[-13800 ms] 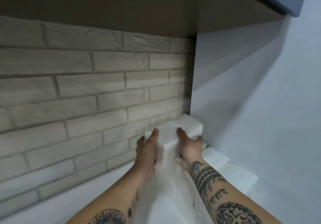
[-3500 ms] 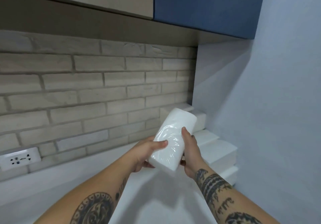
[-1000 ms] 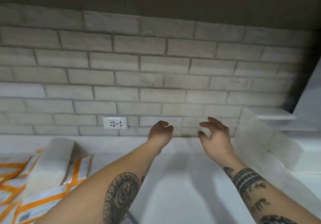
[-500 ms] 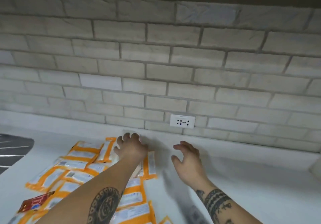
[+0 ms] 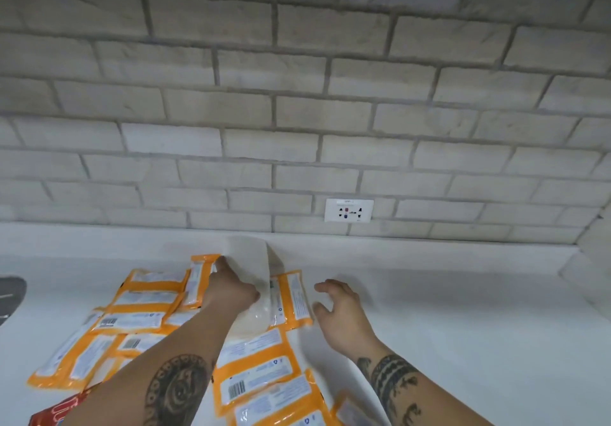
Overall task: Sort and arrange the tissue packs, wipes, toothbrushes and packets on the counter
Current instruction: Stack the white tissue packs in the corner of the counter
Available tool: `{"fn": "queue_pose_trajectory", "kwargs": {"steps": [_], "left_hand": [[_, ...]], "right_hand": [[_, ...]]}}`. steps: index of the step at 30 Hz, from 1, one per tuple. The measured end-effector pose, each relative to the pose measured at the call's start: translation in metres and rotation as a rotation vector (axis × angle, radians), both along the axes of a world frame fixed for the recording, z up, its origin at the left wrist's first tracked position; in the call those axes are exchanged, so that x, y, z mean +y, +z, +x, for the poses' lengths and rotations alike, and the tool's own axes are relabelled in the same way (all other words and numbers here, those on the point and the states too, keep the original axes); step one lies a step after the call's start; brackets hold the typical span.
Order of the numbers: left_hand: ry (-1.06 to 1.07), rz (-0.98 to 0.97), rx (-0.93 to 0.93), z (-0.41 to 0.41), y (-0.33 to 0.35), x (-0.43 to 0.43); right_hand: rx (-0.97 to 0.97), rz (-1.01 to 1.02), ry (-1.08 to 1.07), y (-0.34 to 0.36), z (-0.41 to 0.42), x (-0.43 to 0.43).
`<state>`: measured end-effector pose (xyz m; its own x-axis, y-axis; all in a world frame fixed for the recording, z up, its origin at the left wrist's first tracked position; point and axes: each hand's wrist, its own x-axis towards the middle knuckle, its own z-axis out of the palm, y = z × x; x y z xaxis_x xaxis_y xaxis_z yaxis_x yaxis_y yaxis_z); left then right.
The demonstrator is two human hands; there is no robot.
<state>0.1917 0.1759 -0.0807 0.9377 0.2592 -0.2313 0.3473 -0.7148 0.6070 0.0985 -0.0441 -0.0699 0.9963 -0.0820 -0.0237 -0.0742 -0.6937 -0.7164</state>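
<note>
Front edge: A red packet [image 5: 59,407] lies at the lower left corner, partly cut off by the frame, beside a loose, overlapping spread of orange packets [image 5: 139,313].
Left hand: The left hand [image 5: 231,290] reaches over that spread and grips a white tissue pack [image 5: 248,257], fingers curled round its left side and thumb on its face.
Tissue pack: It lies on top of the orange packets, its far end tipped up toward the wall.
Right hand: The right hand [image 5: 340,310] hovers just right of the packets, fingers loosely spread, holding nothing.
Step in hand: Picking the tissue pack out of the packet pile, by the look of it.
Next move: Likely a clean lift, with the free hand joining the hold, so that no packet is dragged along.
Open room: The white counter [image 5: 463,310] runs bare to the right of the hands.
Edges: A dark shape [image 5: 10,293] cuts in at the far left; pale blocks [image 5: 591,260], too blurred to name, sit at the far right.
Backdrop: A wall socket [image 5: 348,210] is set low in the pale brick wall [image 5: 297,94].
</note>
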Motion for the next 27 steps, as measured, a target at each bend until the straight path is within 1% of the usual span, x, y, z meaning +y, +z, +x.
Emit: {"fn": "queue_pose_trajectory", "kwargs": {"steps": [3, 6, 8, 9, 11, 13, 14, 16, 18, 20, 23, 25, 27], "left_hand": [[0.050, -0.121, -0.056, -0.004, 0.007, 0.004], [0.070, -0.396, -0.094, -0.006, 0.028, -0.002], [-0.006, -0.615, -0.069, -0.006, 0.049, -0.003], [-0.076, -0.725, -0.024, -0.007, 0.060, -0.004], [-0.228, -0.916, 0.099, -0.014, 0.080, -0.008], [-0.380, -1.073, 0.189, -0.027, 0.096, -0.018], [-0.446, -1.126, 0.228, -0.033, 0.103, -0.025], [-0.499, -1.192, 0.274, -0.042, 0.109, -0.040], [-0.549, -1.185, 0.277, -0.048, 0.114, -0.058], [-0.584, -1.118, 0.240, -0.051, 0.122, -0.080], [-0.632, -1.045, 0.132, -0.062, 0.138, -0.117], [-0.748, -0.921, 0.115, -0.071, 0.149, -0.144], [-0.850, -0.786, 0.124, -0.085, 0.158, -0.170]], "right_hand": [[0.029, 0.140, -0.038, -0.001, -0.003, 0.007], [0.059, 0.313, -0.071, 0.007, -0.005, 0.015], [0.068, 0.474, -0.141, 0.020, -0.004, 0.021], [0.091, 0.603, -0.198, 0.029, -0.003, 0.022], [0.168, 0.945, -0.278, 0.043, -0.001, 0.021], [0.186, 1.290, -0.269, 0.054, -0.003, 0.013], [0.159, 1.411, -0.230, 0.059, -0.006, 0.006], [0.092, 1.528, -0.164, 0.069, -0.013, -0.005], [0.019, 1.551, -0.170, 0.079, -0.020, -0.019], [-0.030, 1.482, -0.227, 0.087, -0.027, -0.034], [-0.182, 1.265, -0.463, 0.101, -0.039, -0.064], [-0.290, 1.122, -0.547, 0.109, -0.052, -0.083], [-0.340, 1.003, -0.621, 0.117, -0.066, -0.101]]}}
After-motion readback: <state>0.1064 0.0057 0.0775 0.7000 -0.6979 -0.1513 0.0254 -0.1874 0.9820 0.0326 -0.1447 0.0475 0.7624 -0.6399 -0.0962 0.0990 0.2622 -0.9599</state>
